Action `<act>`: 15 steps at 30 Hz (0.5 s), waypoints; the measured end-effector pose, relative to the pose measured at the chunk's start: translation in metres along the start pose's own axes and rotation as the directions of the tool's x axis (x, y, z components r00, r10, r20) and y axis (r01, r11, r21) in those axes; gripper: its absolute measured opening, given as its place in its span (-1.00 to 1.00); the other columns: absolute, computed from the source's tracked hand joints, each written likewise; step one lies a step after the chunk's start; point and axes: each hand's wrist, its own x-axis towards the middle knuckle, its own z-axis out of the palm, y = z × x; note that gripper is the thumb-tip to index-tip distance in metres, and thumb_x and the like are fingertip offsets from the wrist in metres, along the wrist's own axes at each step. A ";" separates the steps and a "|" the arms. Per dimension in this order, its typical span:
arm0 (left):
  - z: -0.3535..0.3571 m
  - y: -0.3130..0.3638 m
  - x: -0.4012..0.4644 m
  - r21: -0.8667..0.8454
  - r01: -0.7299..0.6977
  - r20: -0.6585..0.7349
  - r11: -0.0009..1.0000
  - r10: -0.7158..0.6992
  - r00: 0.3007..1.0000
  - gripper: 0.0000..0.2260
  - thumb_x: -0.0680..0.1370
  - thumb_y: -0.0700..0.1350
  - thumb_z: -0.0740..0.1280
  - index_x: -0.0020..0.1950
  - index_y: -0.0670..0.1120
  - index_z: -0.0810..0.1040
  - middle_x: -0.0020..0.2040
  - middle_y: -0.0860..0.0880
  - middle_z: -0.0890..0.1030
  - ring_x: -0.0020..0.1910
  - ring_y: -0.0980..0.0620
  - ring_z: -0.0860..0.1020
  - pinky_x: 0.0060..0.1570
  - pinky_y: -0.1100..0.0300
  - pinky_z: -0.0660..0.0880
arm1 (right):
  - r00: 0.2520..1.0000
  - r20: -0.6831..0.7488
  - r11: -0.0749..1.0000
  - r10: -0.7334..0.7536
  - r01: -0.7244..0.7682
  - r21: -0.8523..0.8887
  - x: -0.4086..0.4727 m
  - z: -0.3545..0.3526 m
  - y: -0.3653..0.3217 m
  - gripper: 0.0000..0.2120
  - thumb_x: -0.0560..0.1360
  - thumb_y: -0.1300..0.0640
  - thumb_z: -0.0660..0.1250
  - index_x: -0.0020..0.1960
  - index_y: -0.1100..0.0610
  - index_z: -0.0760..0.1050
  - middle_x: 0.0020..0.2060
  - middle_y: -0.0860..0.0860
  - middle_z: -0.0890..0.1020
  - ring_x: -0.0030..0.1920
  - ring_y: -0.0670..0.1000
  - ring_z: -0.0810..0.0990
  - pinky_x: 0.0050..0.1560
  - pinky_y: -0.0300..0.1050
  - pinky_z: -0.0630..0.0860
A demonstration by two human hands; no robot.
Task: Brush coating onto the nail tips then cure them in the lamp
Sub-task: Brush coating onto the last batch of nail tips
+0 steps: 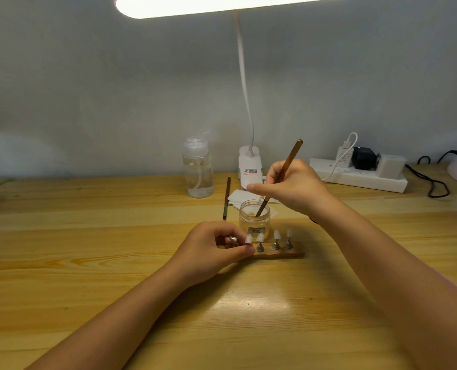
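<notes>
A wooden holder strip [288, 254] lies mid-table with several white nail tips [276, 234] on small metal stands. My left hand [214, 249] grips the strip's left end, fingers curled around a metal stand there. My right hand [294, 186] pinches a brown brush [286, 166], whose tip dips into a small clear jar [254, 217] just behind the strip. The brush bristles are hidden inside the jar.
A second brown brush [226, 197] lies left of the jar beside white wipes [238, 197]. Behind stand a clear pump bottle [197, 166], a clip desk lamp base [250, 166] with its lit head [222, 5] overhead, and a power strip [361, 174] with plugs and cables.
</notes>
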 end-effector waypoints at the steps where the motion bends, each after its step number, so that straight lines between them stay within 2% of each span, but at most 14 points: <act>1: 0.000 0.000 -0.001 0.006 -0.003 -0.005 1.000 0.003 1.000 -0.94 0.38 -0.12 0.45 -0.20 0.04 0.63 -0.19 -0.02 0.63 -0.14 -0.05 0.56 -0.09 0.00 0.52 | 1.000 -0.022 1.000 -0.016 0.016 -0.024 0.000 0.001 0.000 -0.70 0.38 0.02 0.43 -0.39 0.09 0.39 -0.47 -0.09 0.46 -0.42 -0.17 0.44 -0.58 -0.50 0.29; 4: 0.001 0.001 0.000 0.024 -0.016 -0.020 1.000 0.017 1.000 -0.94 0.38 -0.10 0.45 -0.21 0.06 0.63 -0.20 -0.01 0.63 -0.14 -0.02 0.57 -0.08 -0.02 0.53 | 0.996 -0.063 0.993 -0.062 0.056 -0.101 0.000 0.005 0.002 -0.68 0.40 -0.04 0.39 -0.41 0.02 0.34 -0.50 -0.13 0.43 -0.43 -0.19 0.43 -0.54 -0.45 0.30; 9: 0.001 0.002 -0.001 0.039 -0.019 -0.016 0.999 0.020 1.000 -0.94 0.39 -0.10 0.44 -0.19 0.05 0.62 -0.18 -0.03 0.63 -0.12 -0.04 0.57 -0.06 -0.06 0.53 | 0.995 -0.034 0.989 -0.094 0.089 -0.122 0.000 0.010 0.008 -0.68 0.40 -0.02 0.41 -0.39 -0.08 0.30 -0.45 -0.21 0.42 -0.39 -0.26 0.43 -0.50 -0.46 0.26; 12: 0.001 0.002 -0.003 0.043 -0.020 -0.012 0.999 0.020 1.000 -0.94 0.39 -0.11 0.43 -0.18 0.05 0.62 -0.18 -0.02 0.63 -0.13 -0.03 0.57 -0.06 -0.06 0.53 | 0.994 -0.018 0.985 -0.112 0.109 -0.132 -0.001 0.009 0.009 -0.68 0.41 0.01 0.40 -0.40 -0.06 0.32 -0.45 -0.19 0.44 -0.41 -0.26 0.45 -0.50 -0.44 0.28; 15: 0.001 0.002 -0.002 0.043 -0.012 -0.017 0.999 0.013 1.000 -0.93 0.39 -0.10 0.43 -0.18 0.05 0.62 -0.18 0.01 0.63 -0.13 0.02 0.57 -0.06 -0.01 0.54 | 0.985 -0.088 0.984 -0.150 0.139 -0.112 0.000 0.009 0.008 -0.69 0.41 0.02 0.41 -0.41 0.00 0.35 -0.48 -0.16 0.43 -0.47 -0.27 0.46 -0.52 -0.52 0.31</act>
